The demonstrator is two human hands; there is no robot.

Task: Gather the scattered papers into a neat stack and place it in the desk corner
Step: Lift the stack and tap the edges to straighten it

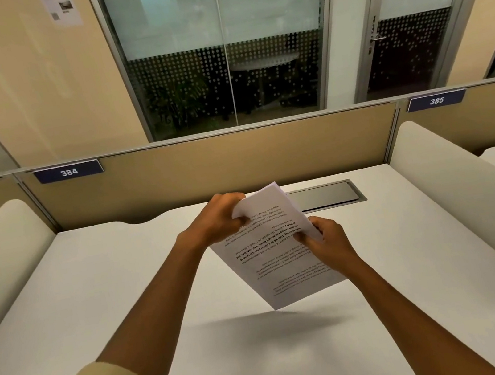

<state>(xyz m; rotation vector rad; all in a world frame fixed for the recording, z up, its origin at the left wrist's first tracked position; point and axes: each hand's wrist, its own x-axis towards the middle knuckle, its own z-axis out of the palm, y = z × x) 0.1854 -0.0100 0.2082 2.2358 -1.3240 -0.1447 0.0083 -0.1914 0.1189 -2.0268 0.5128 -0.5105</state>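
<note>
Item: papers, printed sheets gathered as one stack, held in the air above the desk, not touching it. Left hand: grip pinched on the far upper corner. Right hand: grip pinched on the right long edge, the nearer hold. Long axis: slants from the left grip toward the person. No loose sheets visible on the desk. Judged next: square up, set in a far corner.

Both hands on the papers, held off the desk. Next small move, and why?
Probably lower the papers to the desk and tap an edge square. The left hand and right hand hold them tilted in the air, shadow beneath, and no loose sheets show elsewhere.
</note>
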